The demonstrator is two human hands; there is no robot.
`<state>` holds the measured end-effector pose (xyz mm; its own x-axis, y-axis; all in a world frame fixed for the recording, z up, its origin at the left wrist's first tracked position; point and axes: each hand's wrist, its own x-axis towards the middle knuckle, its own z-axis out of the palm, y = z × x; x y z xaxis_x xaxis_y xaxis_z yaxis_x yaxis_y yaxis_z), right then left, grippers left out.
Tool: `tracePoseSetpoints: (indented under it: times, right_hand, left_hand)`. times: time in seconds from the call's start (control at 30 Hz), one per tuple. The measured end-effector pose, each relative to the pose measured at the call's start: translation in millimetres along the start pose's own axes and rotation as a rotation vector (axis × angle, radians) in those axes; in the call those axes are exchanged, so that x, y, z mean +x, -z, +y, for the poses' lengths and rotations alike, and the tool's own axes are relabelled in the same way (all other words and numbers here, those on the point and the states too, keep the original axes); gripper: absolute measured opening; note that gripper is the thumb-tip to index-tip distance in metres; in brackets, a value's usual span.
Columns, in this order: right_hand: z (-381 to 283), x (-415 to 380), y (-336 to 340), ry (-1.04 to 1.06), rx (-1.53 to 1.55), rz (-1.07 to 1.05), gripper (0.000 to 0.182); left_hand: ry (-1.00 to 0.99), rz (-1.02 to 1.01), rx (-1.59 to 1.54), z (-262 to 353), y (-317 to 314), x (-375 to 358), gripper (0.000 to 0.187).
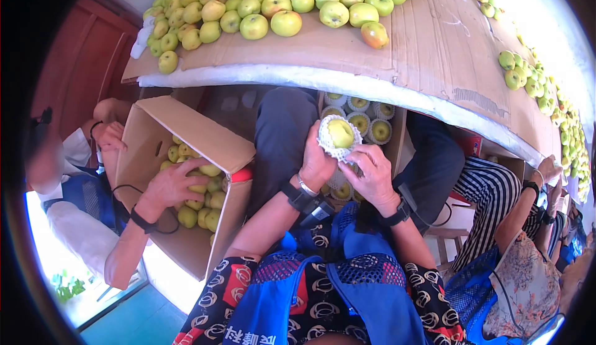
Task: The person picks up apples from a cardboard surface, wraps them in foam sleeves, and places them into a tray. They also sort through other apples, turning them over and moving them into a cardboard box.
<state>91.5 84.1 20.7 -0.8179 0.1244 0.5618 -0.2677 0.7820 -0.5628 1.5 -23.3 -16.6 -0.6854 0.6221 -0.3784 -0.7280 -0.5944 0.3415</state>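
In front of my lap, a yellow-green apple sits in a white foam net. My left hand is closed around the netted apple from its left and lower side. With bent fingers, my right hand grips the lower right edge of the net. Just beyond and below both hands, between my knees, stands a cardboard box. Several apples in foam nets lie inside it; my hands and forearms hide part of them.
A cardboard-covered table bears heaps of loose apples. At left, a co-worker's hand reaches into a tilted carton of apples. Another person's hand is by the table edge at right.
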Motion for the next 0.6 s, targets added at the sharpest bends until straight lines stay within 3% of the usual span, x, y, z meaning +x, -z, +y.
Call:
tracePoseSetpoints:
  times: [0.1, 0.2, 0.23, 0.3, 0.33, 0.47, 0.6]
  right_hand:
    - [-2.9, -10.2, 8.0, -0.054, 0.063, 0.046, 0.026]
    - [4.0, -27.7, 13.4, -0.779, 0.585, -0.009, 0.012]
    - [6.1, -29.4, 13.7, -0.781, 0.58, -0.001, 0.012]
    - [11.1, -27.5, 12.7, -0.837, 1.022, 0.214, 0.01]
    - [12.2, -26.4, 10.9, -0.845, 1.079, 0.223, 0.015]
    - [11.0, -17.8, 1.3, -0.878, 1.231, 0.221, 0.017]
    - [13.3, -13.9, 2.5, -0.911, 1.19, 0.178, 0.02]
  left_hand:
    - [0.002, -0.121, -0.093, 4.0, -5.4, -1.7, 0.043]
    - [0.006, -0.104, -0.083, 6.0, -17.3, -6.5, 0.044]
    - [0.022, -0.13, -0.066, 7.4, -19.9, -7.9, 0.044]
    - [0.036, -0.159, -0.047, 6.5, -19.9, -6.6, 0.044]
    - [0.053, -0.205, -0.055, 4.9, -16.4, -5.4, 0.043]
    - [0.09, -0.261, -0.058, 4.5, -19.5, -8.3, 0.041]
    - [0.145, -0.263, -0.094, 4.1, -17.4, -7.2, 0.04]
